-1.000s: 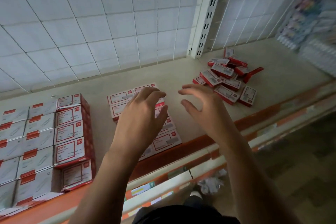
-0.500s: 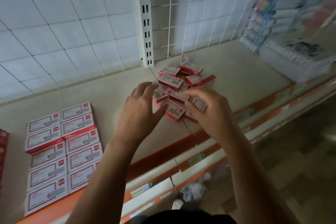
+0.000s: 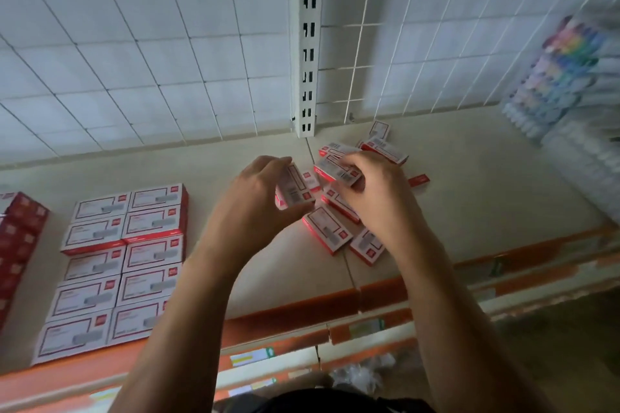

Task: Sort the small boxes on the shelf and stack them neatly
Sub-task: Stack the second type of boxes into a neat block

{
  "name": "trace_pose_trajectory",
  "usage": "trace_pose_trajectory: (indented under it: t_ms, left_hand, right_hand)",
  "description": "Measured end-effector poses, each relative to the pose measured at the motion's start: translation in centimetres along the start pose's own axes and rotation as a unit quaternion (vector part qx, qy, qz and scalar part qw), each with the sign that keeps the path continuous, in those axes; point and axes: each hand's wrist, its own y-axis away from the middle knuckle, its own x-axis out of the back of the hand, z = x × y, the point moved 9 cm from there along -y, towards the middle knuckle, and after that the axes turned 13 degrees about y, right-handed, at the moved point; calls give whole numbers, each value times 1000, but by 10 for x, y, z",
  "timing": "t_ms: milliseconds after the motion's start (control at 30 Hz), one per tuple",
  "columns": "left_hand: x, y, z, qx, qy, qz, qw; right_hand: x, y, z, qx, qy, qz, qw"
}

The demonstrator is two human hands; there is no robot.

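A loose heap of small red-and-white boxes (image 3: pixel 327 233) lies on the beige shelf (image 3: pixel 486 191) in front of the white upright. My left hand (image 3: pixel 248 208) grips one small box (image 3: pixel 295 189) between fingers and thumb, lifted at the heap's left edge. My right hand (image 3: pixel 379 198) pinches another small box (image 3: pixel 337 169) at the top of the heap. To the left, larger red-and-white boxes (image 3: pixel 124 255) lie flat in two neat columns.
Dark red boxes (image 3: pixel 18 238) stand at the far left edge. Packs of coloured markers (image 3: pixel 563 77) are stacked at the back right. A white wire grid wall (image 3: pixel 151 43) and slotted upright (image 3: pixel 308 43) close the back. An orange rail (image 3: pixel 302 312) runs along the shelf front.
The view has swung right from the neat columns to the loose heap. Both hands, open above the shelf before, have reached the heap and each now holds a small box.
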Motion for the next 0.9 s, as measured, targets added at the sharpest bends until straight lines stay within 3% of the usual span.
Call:
trace_pose_trajectory:
  t_ms: [267,433,600,900]
  left_hand:
    - [43,32,-17,2,-1,54,999]
    - [77,58,-40,1,-2,79,997]
    - [123,90,-77,20,-12,93,995]
    - [165,119,-137,37,-33,83,995]
  right_hand:
    - [-16,-5,-6,-27,11,9,1000]
    - [-5,5,-49,9,-43,108,993]
    - [-13,16,-120,53,-114,148,981]
    - [-52,35,-218,114,-144,102,978]
